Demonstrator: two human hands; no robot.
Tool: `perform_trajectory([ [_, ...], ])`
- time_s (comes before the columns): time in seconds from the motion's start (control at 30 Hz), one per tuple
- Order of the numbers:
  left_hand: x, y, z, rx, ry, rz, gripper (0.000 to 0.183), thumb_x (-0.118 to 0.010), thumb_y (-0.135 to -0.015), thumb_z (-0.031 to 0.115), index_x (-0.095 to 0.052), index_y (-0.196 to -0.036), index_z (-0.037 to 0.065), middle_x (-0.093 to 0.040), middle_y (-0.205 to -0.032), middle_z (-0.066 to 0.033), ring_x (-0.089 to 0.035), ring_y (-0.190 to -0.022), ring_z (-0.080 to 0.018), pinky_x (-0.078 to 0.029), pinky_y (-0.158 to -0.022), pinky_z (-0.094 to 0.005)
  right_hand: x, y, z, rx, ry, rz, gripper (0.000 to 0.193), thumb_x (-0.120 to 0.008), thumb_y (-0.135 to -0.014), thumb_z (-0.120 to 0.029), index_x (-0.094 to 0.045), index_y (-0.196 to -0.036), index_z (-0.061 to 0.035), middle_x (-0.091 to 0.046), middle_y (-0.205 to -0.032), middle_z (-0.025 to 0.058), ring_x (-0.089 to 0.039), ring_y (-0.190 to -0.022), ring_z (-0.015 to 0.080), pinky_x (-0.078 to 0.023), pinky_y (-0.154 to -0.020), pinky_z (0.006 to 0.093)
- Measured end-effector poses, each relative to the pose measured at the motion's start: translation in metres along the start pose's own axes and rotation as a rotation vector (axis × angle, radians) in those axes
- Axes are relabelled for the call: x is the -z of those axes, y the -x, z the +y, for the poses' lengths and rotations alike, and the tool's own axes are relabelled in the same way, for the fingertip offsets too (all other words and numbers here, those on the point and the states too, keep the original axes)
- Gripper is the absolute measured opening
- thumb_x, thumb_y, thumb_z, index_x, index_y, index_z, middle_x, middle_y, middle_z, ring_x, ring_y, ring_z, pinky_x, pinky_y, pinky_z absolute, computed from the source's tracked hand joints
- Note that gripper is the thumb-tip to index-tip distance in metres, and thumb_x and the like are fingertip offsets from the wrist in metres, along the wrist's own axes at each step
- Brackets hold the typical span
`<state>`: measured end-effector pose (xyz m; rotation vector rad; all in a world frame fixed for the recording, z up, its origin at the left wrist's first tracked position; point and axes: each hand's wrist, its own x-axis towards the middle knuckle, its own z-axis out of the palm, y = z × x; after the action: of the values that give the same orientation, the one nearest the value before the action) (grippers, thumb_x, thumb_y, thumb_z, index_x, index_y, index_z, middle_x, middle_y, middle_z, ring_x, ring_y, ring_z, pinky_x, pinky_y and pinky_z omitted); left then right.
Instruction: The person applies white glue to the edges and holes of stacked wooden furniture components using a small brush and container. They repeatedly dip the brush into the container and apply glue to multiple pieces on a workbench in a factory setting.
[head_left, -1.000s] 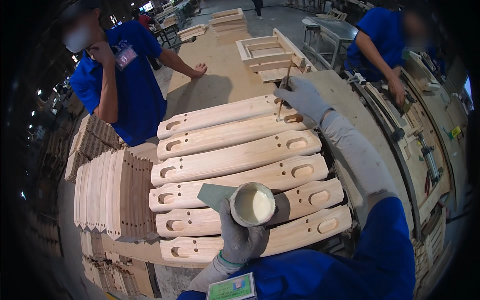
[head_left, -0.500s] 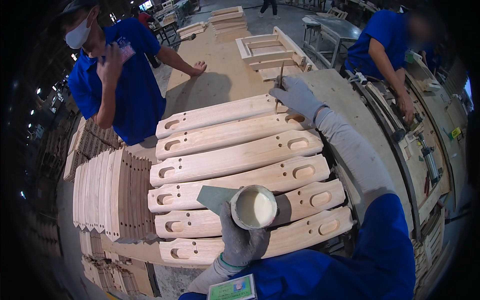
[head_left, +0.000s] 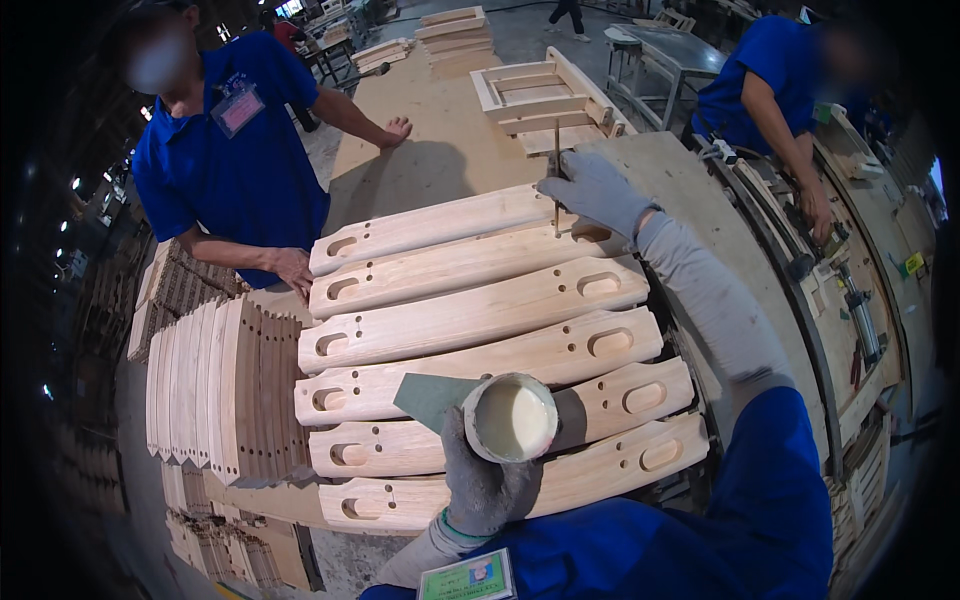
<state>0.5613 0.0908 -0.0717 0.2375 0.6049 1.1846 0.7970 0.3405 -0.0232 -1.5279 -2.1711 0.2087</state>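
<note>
My gloved left hand [head_left: 487, 492] is wrapped round a cup [head_left: 482, 418] of creamy white liquid, held over the nearer boards. A flat grey-green piece [head_left: 432, 396] sticks out beside the cup; whether my hand grips it too, I cannot tell. My gloved right hand [head_left: 597, 192] pinches a thin stick [head_left: 557, 212], held upright. Its lower tip is at the dowel holes near the right end of the second-farthest board. Several pale, curved wooden boards [head_left: 470, 312] lie side by side, each with an oval slot and small round holes at both ends.
Stacked boards [head_left: 225, 390] stand at the left. Across the table a co-worker [head_left: 240, 160] has one hand at the boards' left ends. Another co-worker [head_left: 755, 90] works at the right bench with tools [head_left: 860, 325]. A wooden frame [head_left: 545, 95] lies on the far table.
The co-worker at left has lowered a raised hand to the boards' left ends. My stick has tilted slightly to upright and its tip has moved a little lower. My left hand has barely moved.
</note>
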Motion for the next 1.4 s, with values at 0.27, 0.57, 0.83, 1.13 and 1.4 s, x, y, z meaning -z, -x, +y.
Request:
perform_trajectory([
  [0.27, -0.014, 0.003, 0.004, -0.007, 0.126, 0.015, 0.054, -0.040, -0.095, 0.045, -0.037, -0.132, 0.006, -0.048, -0.125, -0.0112, -0.049, -0.114, -0.0224, -0.039, -0.098, -0.0368, 0.010, 0.004, -0.010, -0.100, -0.144, 0.011, 0.039, -0.054, -0.083, -0.035, -0.061, -0.095, 0.0015, -0.062, -0.089, 0.0228, -0.060, -0.085, 0.0377, -0.045, -0.078, 0.0435],
  [0.57, 0.010, 0.011, 0.026, -0.973, -1.472, -0.079, 0.076, -0.064, -0.078, 0.007, -0.017, -0.135, -0.010, -0.046, -0.123, -0.0229, -0.051, -0.111, -0.0310, -0.041, -0.094, -0.0372, 0.062, 0.064, -0.074, -0.147, -0.817, 0.117, 0.023, -0.060, -0.085, -0.019, -0.060, -0.090, 0.0032, -0.063, -0.077, 0.0102, -0.061, -0.070, 0.0157, -0.050, -0.066, 0.0276],
  [0.83, 0.000, 0.012, 0.025, -1.166, -1.496, -0.051, 0.083, -0.071, -0.074, 0.002, -0.017, -0.136, -0.006, -0.042, -0.128, -0.0204, -0.044, -0.120, -0.0293, -0.035, -0.101, -0.0367, 0.053, 0.172, -0.152, 0.095, -1.042, 0.119, 0.012, -0.067, -0.077, 0.003, -0.061, -0.087, 0.0019, -0.065, -0.088, 0.0121, -0.062, -0.075, 0.0140, -0.052, -0.067, 0.0247],
  [1.13, -0.003, 0.008, 0.020, -0.932, -0.267, 0.092, 0.061, -0.061, -0.085, 0.031, -0.033, -0.134, 0.007, -0.042, -0.133, -0.0082, -0.042, -0.123, -0.0272, -0.040, -0.100, -0.0382, 0.055, 0.238, -0.176, 0.391, -0.845, 0.112, 0.011, -0.063, -0.079, 0.005, -0.063, -0.089, -0.0002, -0.066, -0.095, 0.0173, -0.066, -0.085, 0.0209, -0.056, -0.073, 0.0317],
  [1.4, -0.001, 0.025, 0.028, -0.947, -0.765, 0.150, 0.062, -0.053, -0.087, 0.043, -0.033, -0.134, 0.008, -0.041, -0.131, -0.0108, -0.045, -0.120, -0.0251, -0.042, -0.097, -0.0417, 0.042, 0.251, -0.185, 0.172, -1.271, 0.223, 0.017, -0.063, -0.076, 0.013, -0.061, -0.089, 0.0024, -0.062, -0.102, 0.0239, -0.066, -0.090, 0.0287, -0.058, -0.075, 0.0333],
])
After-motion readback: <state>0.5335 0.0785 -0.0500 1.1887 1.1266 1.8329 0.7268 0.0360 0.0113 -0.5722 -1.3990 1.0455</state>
